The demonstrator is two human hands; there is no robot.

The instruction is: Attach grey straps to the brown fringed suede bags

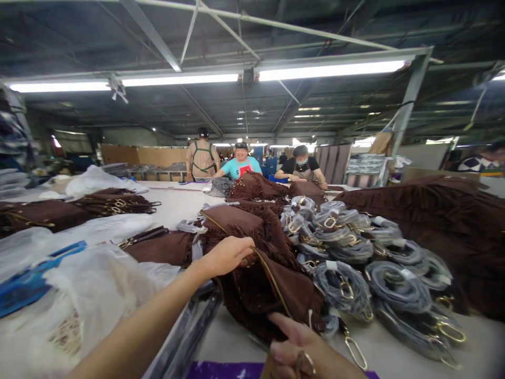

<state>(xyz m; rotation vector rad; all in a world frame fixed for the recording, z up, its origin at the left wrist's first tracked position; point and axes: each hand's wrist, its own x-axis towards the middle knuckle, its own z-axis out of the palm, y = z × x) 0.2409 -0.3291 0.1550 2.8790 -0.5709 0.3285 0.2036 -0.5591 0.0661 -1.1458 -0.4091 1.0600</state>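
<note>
A dark brown bag lies in front of me with its zipped mouth spread apart. My left hand is closed in a pinch on the far end of the bag's mouth, by the gold zipper. At the near edge is my right hand, its index finger stretched against the bag's rim. The other fingers of that hand curl around a gold metal clasp. Beyond lies another brown fringed bag with a gold zipper. The bag's inside is dark.
Several coiled straps in clear wrap with gold clips are heaped at right, beside a large brown fringed pile. Clear plastic bags and a blue item lie at left. Co-workers are across the table.
</note>
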